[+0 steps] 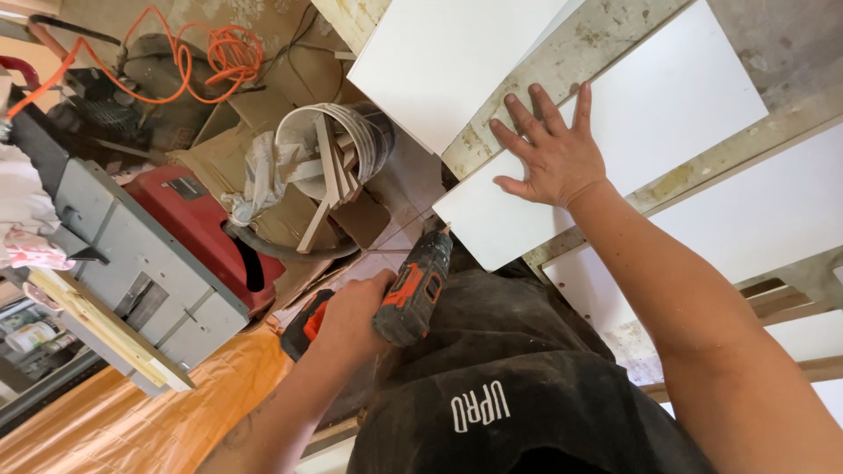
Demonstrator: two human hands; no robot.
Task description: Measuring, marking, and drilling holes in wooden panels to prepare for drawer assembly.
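Two bare hands are at work. Left hand [351, 309] is wrapped tight around the grip of an orange and black cordless drill [413, 290], whose bit meets the near corner of a white panel [667, 114]. Right hand [551, 156] lies flat on that panel, fingers [527, 118] spread wide, gripping nothing. Beyond the drill's tip stands a white bucket [351, 132] of wood offcuts.

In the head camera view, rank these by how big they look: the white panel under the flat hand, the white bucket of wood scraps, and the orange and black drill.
1. White panel
2. White bucket of wood scraps
3. Orange and black drill

The bucket and drill look close in size, and the drill is nearer the camera, so their order is unsure.
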